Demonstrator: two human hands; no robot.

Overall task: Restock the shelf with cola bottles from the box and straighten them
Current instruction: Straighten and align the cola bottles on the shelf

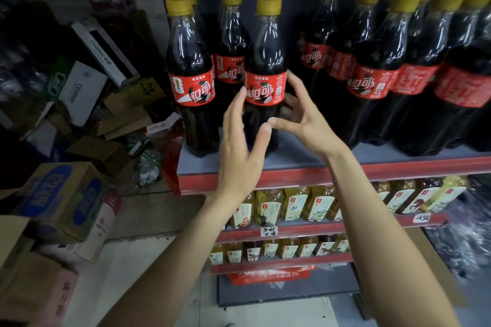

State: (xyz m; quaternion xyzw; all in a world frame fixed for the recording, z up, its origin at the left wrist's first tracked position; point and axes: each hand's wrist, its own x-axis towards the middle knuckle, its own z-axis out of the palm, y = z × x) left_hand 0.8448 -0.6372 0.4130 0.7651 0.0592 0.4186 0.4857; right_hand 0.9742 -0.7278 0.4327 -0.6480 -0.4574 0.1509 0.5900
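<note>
Cola bottle (265,66) stands upright on the grey shelf (292,159), yellow cap up, red label facing out, third in the left front row. Left hand (240,141) and right hand (300,117) flank its lower body, fingers (239,99) spread wide, not gripping.

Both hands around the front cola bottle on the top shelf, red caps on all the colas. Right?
Not quite: the head view shows yellow caps, not red. Left hand and right hand are open around the front cola bottle on the top shelf.
</note>
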